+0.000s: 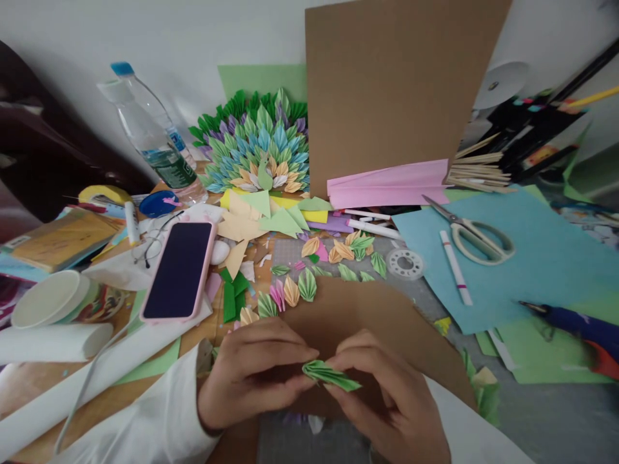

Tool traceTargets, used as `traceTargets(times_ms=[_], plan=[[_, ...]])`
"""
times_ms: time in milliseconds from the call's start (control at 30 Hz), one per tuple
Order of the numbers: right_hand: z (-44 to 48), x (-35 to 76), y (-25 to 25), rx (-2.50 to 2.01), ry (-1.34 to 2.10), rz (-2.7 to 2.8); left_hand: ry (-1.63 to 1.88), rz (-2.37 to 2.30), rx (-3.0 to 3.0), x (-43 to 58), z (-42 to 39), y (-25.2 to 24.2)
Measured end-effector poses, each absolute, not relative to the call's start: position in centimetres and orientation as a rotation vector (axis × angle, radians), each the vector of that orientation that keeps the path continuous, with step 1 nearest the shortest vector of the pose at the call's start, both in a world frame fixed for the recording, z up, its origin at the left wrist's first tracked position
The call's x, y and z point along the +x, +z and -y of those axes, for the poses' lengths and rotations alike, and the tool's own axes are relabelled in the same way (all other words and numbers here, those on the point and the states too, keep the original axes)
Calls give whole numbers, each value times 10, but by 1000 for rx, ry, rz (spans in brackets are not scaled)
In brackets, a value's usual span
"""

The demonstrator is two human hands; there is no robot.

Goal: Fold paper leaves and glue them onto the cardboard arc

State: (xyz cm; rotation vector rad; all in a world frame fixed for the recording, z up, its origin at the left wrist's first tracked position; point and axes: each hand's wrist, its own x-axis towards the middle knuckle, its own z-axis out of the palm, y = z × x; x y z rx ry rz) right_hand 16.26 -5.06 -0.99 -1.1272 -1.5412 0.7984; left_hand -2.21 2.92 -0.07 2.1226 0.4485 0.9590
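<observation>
At the lower centre of the frame we see one green pleated paper leaf (333, 376), pinched by the left hand (261, 370) at its left end and by the right hand (389, 393) near its middle. Both hands curve inward, above one brown cardboard (358, 309). Farther, we count one phone (178, 270) at left, one pair of scissors (455, 222) at right, two bottles (169, 167) at upper left.

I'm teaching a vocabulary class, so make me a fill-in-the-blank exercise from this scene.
1. The left hand and right hand hold a leaf coloured ____.
2. The scissors lie on paper coloured ____.
3. The phone case is coloured ____.
4. The bottles number ____.

Missing words: green; blue; pink; two.
</observation>
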Motion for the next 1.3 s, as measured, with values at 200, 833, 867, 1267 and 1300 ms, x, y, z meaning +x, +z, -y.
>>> traceTargets(times_ms=[200,833,867,1267,1300], plan=[[54,166,-15,-1118,854,1562,995,-436,2104,-24,-27,-3],[56,164,-17,-1110,918,1488,795,-442,1991,-24,-23,-4],[56,164,-16,-1114,925,1482,793,-440,1995,-24,-23,-5],[53,162,-14,-1202,1239,1260,865,-491,1917,-24,-23,-3],[53,161,-13,-1202,1238,1252,863,-508,1905,-24,-23,-3]])
